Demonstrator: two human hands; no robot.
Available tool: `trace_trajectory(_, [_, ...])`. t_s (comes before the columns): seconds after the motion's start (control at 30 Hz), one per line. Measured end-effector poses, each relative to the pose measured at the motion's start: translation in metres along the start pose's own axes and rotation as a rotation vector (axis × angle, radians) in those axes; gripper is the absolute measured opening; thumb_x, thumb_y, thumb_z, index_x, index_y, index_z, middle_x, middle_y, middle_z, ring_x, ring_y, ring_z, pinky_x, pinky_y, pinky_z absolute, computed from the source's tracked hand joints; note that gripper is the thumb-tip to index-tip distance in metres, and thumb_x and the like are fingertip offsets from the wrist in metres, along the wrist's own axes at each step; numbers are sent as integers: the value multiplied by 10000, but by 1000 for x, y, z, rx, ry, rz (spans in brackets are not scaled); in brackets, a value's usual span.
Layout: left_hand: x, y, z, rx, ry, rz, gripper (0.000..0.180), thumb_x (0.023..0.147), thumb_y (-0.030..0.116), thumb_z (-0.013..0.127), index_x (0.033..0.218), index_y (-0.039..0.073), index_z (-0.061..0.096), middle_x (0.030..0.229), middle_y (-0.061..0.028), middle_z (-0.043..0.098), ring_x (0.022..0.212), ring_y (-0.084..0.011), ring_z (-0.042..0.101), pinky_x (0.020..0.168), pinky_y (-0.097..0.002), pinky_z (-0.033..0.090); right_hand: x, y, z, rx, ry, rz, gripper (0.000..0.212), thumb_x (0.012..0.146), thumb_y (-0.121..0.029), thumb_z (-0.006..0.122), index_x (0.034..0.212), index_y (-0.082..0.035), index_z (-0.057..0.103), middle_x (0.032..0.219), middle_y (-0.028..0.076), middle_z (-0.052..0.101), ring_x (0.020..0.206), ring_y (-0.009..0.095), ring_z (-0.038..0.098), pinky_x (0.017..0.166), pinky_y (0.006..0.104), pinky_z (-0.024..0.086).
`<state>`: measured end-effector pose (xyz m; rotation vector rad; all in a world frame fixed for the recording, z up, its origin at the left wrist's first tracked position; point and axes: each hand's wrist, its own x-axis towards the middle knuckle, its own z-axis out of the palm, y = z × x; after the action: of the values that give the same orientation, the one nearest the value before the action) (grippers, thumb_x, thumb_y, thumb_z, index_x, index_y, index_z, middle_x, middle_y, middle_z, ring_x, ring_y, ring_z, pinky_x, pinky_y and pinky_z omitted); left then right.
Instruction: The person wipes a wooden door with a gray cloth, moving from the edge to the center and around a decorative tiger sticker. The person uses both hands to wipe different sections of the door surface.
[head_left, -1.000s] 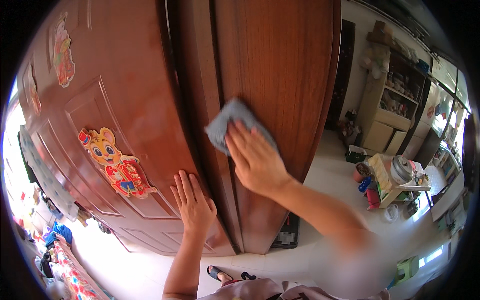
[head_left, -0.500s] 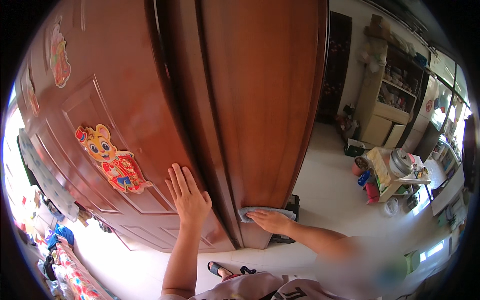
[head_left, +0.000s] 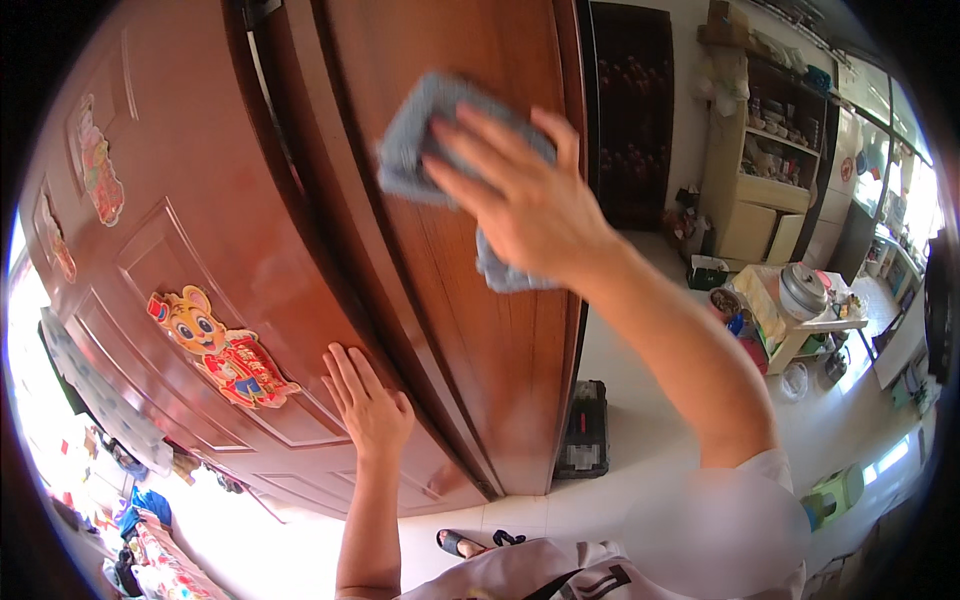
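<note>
My left hand lies flat against the reddish-brown paneled door, fingers stretched out, holding nothing. On that door, left of the hand, is a colourful tiger cutout sticker. My right hand is raised high in front of the brown wood panel beside the door. Under its spread fingers it holds a folded grey-blue cloth, with a lower fold hanging below the palm. Both hand and cloth are slightly blurred. Whether the cloth presses fully on the wood is hard to tell.
A black toolbox stands on the floor by the panel's lower right edge. Farther right are a small table bearing a round metal pot, a cream cabinet and a green stool. A floral-covered surface is at lower left.
My right hand has moved the cloth from low on the panel up to its upper part. My left hand stays on the door. The view has shifted a little, showing more of the toolbox.
</note>
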<state>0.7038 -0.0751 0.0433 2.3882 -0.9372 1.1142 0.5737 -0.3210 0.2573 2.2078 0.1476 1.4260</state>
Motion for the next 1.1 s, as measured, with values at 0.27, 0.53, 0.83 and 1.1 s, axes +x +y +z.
trace_trajectory(0.27, [-1, -3, -4, 9, -25, 49, 876, 809, 57, 608, 1570, -95, 201, 1658, -303, 127, 1531, -496, 152, 1231, -585, 198, 68, 62, -33, -234, 374, 210, 577, 842, -227, 621, 1396, -82, 549, 1563, 197, 382, 1487, 323, 321, 1098, 595, 274])
trace_trajectory(0.53, [0, -2, -7, 4, -21, 56, 819, 837, 75, 617, 1552, -99, 257, 1649, -309, 161, 1529, -492, 172, 1217, -604, 217, 6, 19, -8, 13, 491, 282, 622, 803, -216, 681, 1414, -161, 576, 1593, 165, 392, 1479, 341, 358, 1135, 528, 246])
trace_trajectory(0.83, [0, 3, -4, 1, -2, 37, 847, 827, 89, 641, 1546, -120, 245, 1642, -318, 174, 1534, -490, 161, 1216, -599, 223, -127, -61, 35, 111, 286, 497, 646, 786, -236, 680, 1396, -82, 537, 1538, 385, 322, 1416, 582, 331, 1145, 641, 250])
trace_trajectory(1.1, [0, 3, -4, 0, -12, 43, 888, 821, 124, 676, 1554, -115, 235, 1653, -311, 144, 1540, -476, 155, 1214, -594, 240, -322, -182, 85, 205, -115, 617, 554, 835, -217, 676, 1334, -83, 476, 1500, 363, 330, 1349, 636, 345, 1111, 705, 306])
